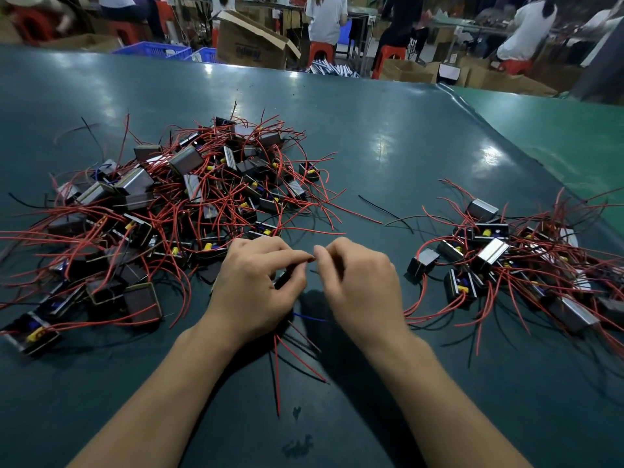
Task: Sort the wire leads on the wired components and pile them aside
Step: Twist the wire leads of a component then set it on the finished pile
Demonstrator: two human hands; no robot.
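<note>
A big tangled heap of small black wired components (175, 204) with red and black leads covers the left of the dark green table. A smaller pile of the same components (506, 265) lies at the right. Between them, my left hand (256, 288) grips one component, mostly hidden under the palm; its red leads (287, 359) and a blue lead (310, 317) trail out below toward me. My right hand (358, 282) has curled fingers whose tips meet the left fingertips, pinching a thin wire end that is barely visible.
Loose black wires (385, 211) lie between the piles. The table mat (371, 140) ends at a lighter green strip (557, 136) at the right. Behind the far edge stand cardboard boxes (253, 42), blue crates (152, 50), red stools and seated people.
</note>
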